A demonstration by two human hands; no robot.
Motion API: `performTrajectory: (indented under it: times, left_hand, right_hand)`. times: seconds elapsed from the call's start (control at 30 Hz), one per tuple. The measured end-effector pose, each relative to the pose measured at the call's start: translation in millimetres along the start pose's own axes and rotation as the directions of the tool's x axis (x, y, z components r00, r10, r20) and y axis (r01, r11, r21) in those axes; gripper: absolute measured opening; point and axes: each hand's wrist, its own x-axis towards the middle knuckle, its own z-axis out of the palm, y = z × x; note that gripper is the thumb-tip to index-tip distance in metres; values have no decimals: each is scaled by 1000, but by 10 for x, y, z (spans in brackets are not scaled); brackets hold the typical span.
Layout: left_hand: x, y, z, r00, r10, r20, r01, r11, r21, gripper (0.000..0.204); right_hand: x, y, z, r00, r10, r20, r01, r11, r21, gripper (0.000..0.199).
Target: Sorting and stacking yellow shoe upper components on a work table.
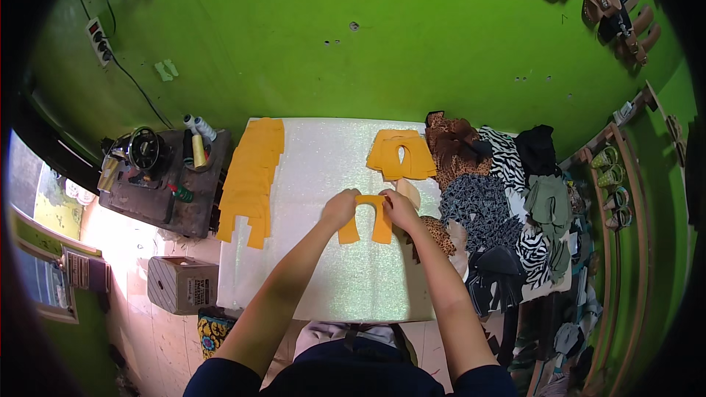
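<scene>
Both my hands hold a yellow, arch-shaped cut piece of fabric over the middle of the table. My left hand pinches its upper left corner, and my right hand grips the upper right. The two legs of the piece point toward me. Just beyond my right hand lies a small pile of similar yellow pieces. A beige rounded piece rests beside that hand. Along the table's left side, overlapping yellow pieces form a long row.
The table has a shiny whitish cover. Leopard, zebra, grey patterned and black fabric pieces crowd its right side. A sewing machine and thread cones stand at left, above a cardboard box. Sandals hang on the green wall.
</scene>
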Motion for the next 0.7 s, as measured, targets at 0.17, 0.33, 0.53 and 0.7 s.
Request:
performTrajectory:
  times: [0.17,0.33,0.53,0.7]
  left_hand:
    - [210,92,57,980,25,-198,8,986,165,29]
    - [235,214,336,941,95,-325,3,958,288,37]
    - [282,420,489,994,70,-86,-54,983,174,41]
    - [370,534,575,995,22,-95,-35,990,-136,39]
  right_hand:
    - [90,94,-175,979,83,-186,-92,995,-44,28]
    - [119,241,-291,922,300,-246,-359,901,-244,41]
    - [200,246,-246,911,375,-172,-412,837,-361,45]
    - [198,672,-444,941,331,-66,-330,943,34,35]
